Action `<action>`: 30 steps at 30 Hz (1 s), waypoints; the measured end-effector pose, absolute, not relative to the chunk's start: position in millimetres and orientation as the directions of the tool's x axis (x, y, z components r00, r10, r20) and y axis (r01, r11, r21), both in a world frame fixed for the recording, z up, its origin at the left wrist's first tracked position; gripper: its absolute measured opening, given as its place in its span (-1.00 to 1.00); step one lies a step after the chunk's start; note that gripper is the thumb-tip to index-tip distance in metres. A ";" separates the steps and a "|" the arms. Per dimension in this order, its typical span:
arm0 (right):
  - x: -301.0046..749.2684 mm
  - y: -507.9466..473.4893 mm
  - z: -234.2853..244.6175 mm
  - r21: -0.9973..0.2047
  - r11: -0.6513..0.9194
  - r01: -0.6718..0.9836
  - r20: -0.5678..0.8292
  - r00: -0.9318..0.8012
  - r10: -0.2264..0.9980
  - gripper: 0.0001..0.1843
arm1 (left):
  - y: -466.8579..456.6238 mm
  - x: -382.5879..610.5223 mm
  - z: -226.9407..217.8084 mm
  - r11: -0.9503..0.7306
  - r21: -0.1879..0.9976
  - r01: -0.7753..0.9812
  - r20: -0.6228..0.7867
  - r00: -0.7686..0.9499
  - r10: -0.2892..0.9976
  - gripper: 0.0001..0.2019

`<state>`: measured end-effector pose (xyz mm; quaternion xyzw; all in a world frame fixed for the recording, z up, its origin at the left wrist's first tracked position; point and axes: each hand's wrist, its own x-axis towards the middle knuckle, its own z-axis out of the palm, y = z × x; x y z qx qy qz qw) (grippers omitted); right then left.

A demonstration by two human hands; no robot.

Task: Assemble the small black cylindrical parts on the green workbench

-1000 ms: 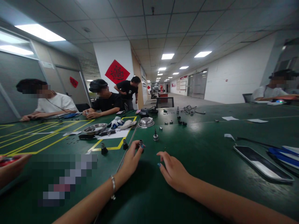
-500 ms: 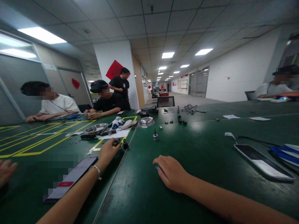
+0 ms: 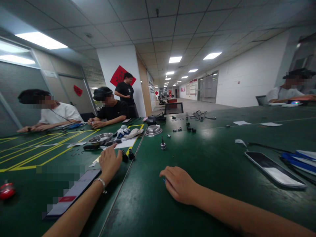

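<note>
My left hand [image 3: 110, 163], with a bracelet at the wrist, is over the table with its fingers apart. Just right of its fingertips, two small black cylindrical parts [image 3: 131, 154] stand upright side by side; nothing shows in this hand. My right hand [image 3: 178, 185] rests on the green table [image 3: 145, 197] with its fingers curled. A bit of something blue [image 3: 164, 180] shows at its fingertips, too small to name. Beyond the right hand, a metal part with a round base and a thin stem [image 3: 163, 144] stands upright.
A phone [image 3: 74, 194] lies beside my left forearm, another phone [image 3: 275, 169] at right. A red object [image 3: 7, 191] sits at the left edge. Further off are metal bowls [image 3: 153, 130], gloves [image 3: 133, 133] and small black parts [image 3: 191, 129]. Several people are around the table.
My left hand has drawn back left from the black parts, its fingers opening; two now stand there. A hand at the left edge has gone, and a red object shows there.
</note>
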<state>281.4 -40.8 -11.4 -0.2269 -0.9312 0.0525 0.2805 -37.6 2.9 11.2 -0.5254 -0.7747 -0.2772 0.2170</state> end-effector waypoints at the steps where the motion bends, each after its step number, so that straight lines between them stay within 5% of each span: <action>1: 281.3 -40.5 -11.7 -0.223 0.892 0.394 0.497 -0.741 0.452 -0.72 | 2.8 -38.1 9.6 0.331 0.214 0.919 0.637 -0.388 0.666 -0.58; 18: 280.0 -38.8 -13.4 -0.244 0.887 0.392 0.465 -0.756 0.461 -0.70 | 14.2 -60.7 -4.6 0.432 0.459 0.776 0.331 -0.601 0.728 -0.63; 30: 281.0 -36.7 -15.3 -0.230 0.895 0.382 0.450 -0.774 0.446 -0.71 | 12.0 -34.4 -5.5 0.276 0.651 0.707 0.397 -0.627 0.670 -0.65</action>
